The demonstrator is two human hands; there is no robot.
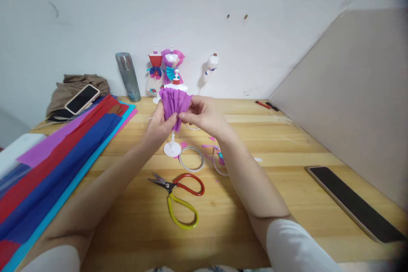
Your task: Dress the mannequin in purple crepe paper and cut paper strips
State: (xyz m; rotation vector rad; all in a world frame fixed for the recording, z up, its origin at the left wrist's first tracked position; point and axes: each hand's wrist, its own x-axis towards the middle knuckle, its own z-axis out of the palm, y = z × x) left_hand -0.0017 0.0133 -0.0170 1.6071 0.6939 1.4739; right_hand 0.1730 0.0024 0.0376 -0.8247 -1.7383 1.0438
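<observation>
A small white dress form (172, 149) stands upright on its round base in the middle of the table. Pleated purple crepe paper (175, 101) wraps the front of its torso, fanned wide at the top and gathered narrower at the waist. My left hand (161, 121) grips the paper at its left side, the thumb pressed on the front. My right hand (204, 114) pinches the paper's right edge near the waist, thumb close to the other thumb. Fingers behind the paper are hidden. Scissors (170, 186) with a red and a yellow handle lie spread in front.
Rolls of tape (191, 159) and purple scraps (184, 145) lie near the stand. Decorated dress forms (155, 61) stand by the wall beside a steel bottle (128, 77). Coloured paper sheets (73, 148) cover the left side. A dark phone-like slab (353, 204) lies right.
</observation>
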